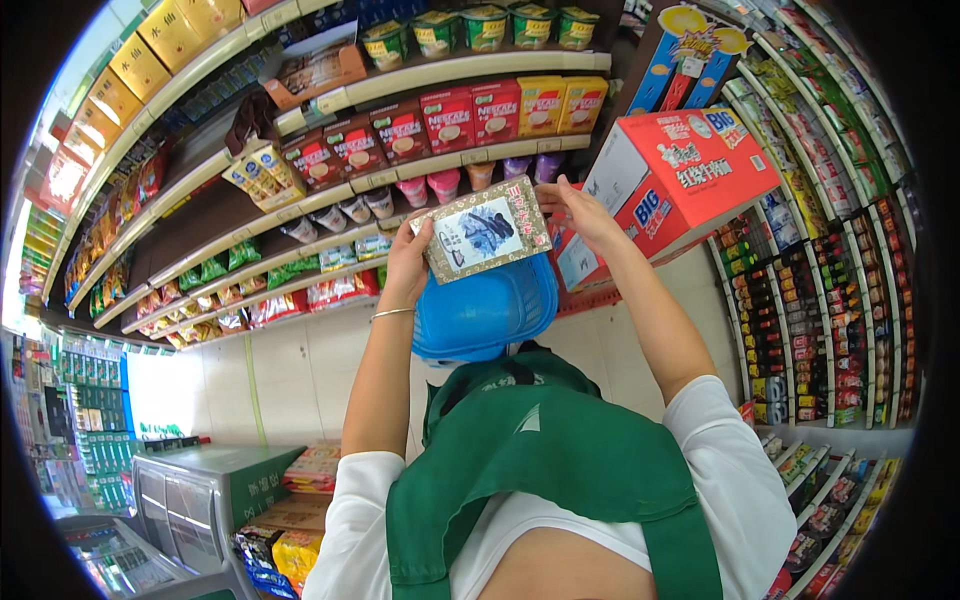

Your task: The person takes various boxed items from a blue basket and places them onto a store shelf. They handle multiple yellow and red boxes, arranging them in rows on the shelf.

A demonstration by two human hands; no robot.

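Observation:
My left hand [411,259] grips the left end of a flat patterned carton [484,229], thumb on its front face. The carton is tan-grey with a white panel, a dark blue picture and writing. At its other end is my right hand [585,217], thumb raised away from the carton and fingertips at its edge; whether they press on it is hard to see. Directly below the carton is a blue plastic shopping basket [487,311], partly covered by it. No goods show in the visible part of the basket.
Ahead, a shelf unit [480,154] carries Nescafé boxes [448,120], cups and snack bags. Red instant-noodle cartons [690,176] stand close to my right forearm. Bottle shelves [817,322] line the right side. A grey chest freezer [195,495] is at lower left, beside tiled floor [300,375].

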